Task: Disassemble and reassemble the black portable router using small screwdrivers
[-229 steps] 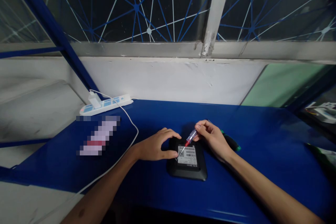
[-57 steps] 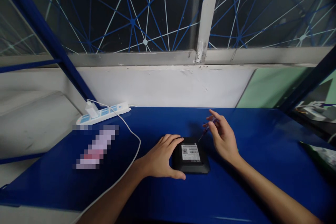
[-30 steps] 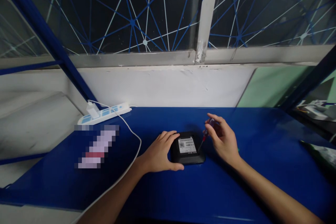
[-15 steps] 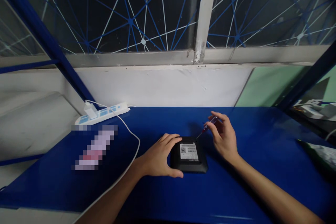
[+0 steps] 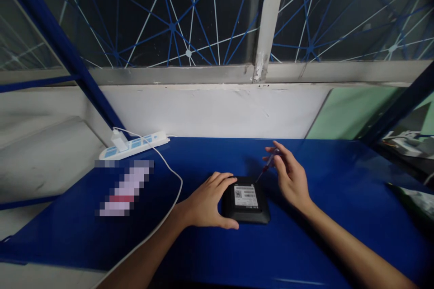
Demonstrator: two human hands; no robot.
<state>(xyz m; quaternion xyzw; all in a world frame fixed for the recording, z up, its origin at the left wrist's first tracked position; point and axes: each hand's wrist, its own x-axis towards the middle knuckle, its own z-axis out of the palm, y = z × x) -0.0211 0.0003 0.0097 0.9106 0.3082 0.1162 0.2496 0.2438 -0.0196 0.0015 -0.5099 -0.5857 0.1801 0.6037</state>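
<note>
Black device [image 5: 246, 215]: flat on the blue table [image 5: 210, 253], 1 white label [image 5: 246, 196] facing up.
Left hand [image 5: 207, 203]: fingers spread, bracing the device's left side.
Right hand [image 5: 292, 181]: fingers curled, nearly closed around a screwdriver [image 5: 272, 159], its tip at the device's far right corner.
Power strip [image 5: 137, 145]: white, far left, 1 white plug [image 5: 119, 141] inserted.

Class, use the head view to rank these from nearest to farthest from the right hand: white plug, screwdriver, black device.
1. Screwdriver: held in the right hand.
2. Black device: just to its left, on the table.
3. White plug: far left, in the power strip.
</note>
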